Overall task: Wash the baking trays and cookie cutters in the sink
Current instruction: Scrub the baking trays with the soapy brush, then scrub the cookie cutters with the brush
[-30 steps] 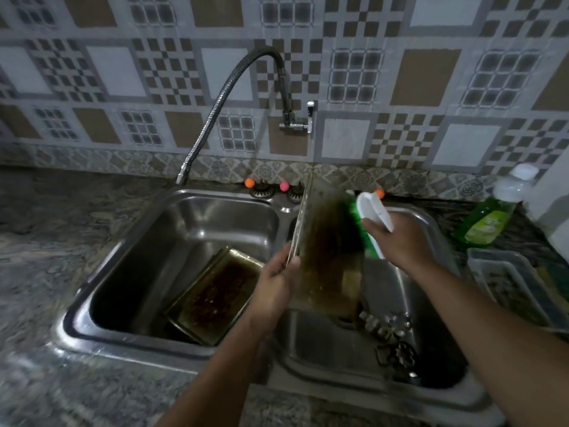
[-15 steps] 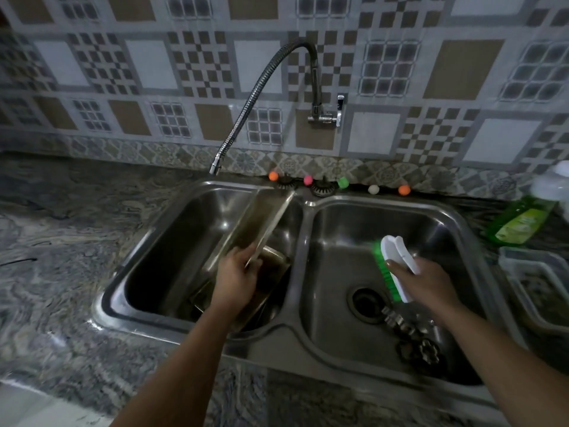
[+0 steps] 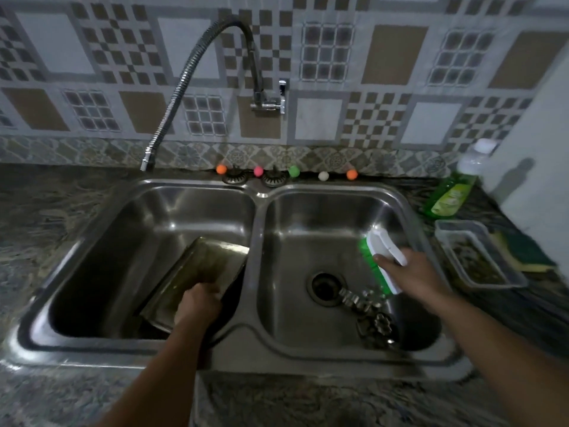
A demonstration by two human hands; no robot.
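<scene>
A double steel sink (image 3: 257,355) fills the view. In the left basin my left hand (image 3: 198,305) grips the near edge of a dirty brownish baking tray (image 3: 200,272), which lies tilted against the divider. A second tray beneath it is mostly hidden. Over the right basin my right hand (image 3: 412,274) holds a white scrubbing brush with green bristles (image 3: 380,258). Several metal cookie cutters (image 3: 374,318) lie on the right basin's floor, just right of the drain (image 3: 326,285).
A flexible faucet hose (image 3: 181,87) arches from the tiled wall and ends above the left basin's back rim. A green dish soap bottle (image 3: 452,192), a clear plastic container (image 3: 478,257) and a sponge (image 3: 520,251) stand on the counter to the right. Small coloured balls (image 3: 294,171) line the sink's back edge.
My left hand carried the tray from over the right basin to the left basin and lowered it flat there. My right hand with the brush drew away from the tray, staying over the right basin.
</scene>
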